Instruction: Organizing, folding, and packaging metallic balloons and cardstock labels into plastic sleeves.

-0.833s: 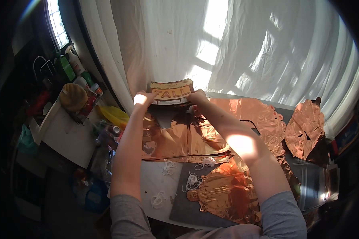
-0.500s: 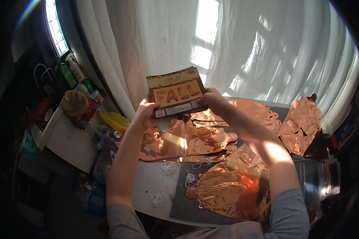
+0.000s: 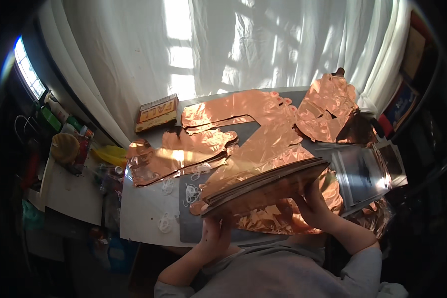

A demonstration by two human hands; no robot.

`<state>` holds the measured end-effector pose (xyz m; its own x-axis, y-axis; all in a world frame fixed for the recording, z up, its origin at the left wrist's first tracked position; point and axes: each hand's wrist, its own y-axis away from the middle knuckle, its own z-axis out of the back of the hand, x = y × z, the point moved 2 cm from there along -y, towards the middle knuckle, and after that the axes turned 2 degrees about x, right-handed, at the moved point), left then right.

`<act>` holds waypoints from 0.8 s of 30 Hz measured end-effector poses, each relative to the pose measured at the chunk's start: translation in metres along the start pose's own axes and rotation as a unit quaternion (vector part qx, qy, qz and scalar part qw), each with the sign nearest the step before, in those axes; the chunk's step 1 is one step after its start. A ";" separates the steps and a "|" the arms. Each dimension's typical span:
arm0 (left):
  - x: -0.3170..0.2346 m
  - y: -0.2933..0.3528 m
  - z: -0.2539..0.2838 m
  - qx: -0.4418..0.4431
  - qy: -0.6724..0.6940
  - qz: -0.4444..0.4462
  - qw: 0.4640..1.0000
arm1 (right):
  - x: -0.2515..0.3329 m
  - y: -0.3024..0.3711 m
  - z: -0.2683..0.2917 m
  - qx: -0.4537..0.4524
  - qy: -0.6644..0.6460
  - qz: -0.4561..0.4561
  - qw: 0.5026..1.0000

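Both hands clamp a flat stack of copper foil sheets (image 3: 265,186): left hand (image 3: 214,233) pinching its near-left corner, right hand (image 3: 310,203) gripping the right end from below. Stack rides tilted just above the table (image 3: 144,218), over more loose foil pieces (image 3: 233,116). Advisable to keep the edges squared and the pinch even, as slick sheets likely slide. Flat printed packet (image 3: 156,113) leans against the white curtain (image 3: 134,54).

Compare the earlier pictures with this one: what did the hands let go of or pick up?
The flat printed package, earlier held up in both hands, now leans at the table's far edge by the curtain, let go. The left hand and right hand have come near and hold a stack of copper foil sheets. The foil balloons on the table stayed spread out.
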<state>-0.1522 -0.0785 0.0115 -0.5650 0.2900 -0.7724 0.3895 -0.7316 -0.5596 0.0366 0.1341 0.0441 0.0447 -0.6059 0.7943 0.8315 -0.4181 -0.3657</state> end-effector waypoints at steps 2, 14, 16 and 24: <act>-0.004 0.010 -0.024 -0.040 -0.117 -0.076 0.989 | -0.016 0.028 0.000 -0.008 0.005 -0.005 1.000; 0.003 0.024 -0.048 -0.020 -0.028 0.069 0.997 | -0.049 0.082 -0.016 -0.028 -0.242 -0.151 0.958; -0.003 0.015 -0.044 -0.016 -0.027 -0.016 0.999 | -0.040 0.080 -0.016 -0.044 -0.301 -0.141 0.942; -0.023 -0.004 -0.058 -0.144 0.083 -0.086 0.982 | 0.031 0.053 0.017 -0.186 0.315 0.171 0.915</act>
<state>-0.0986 -0.0468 0.0144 -0.5237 0.5077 -0.6841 0.5018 -0.4651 -0.7293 0.0914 0.1044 0.0575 -0.1584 -0.9653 0.2074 0.5774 -0.2610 -0.7737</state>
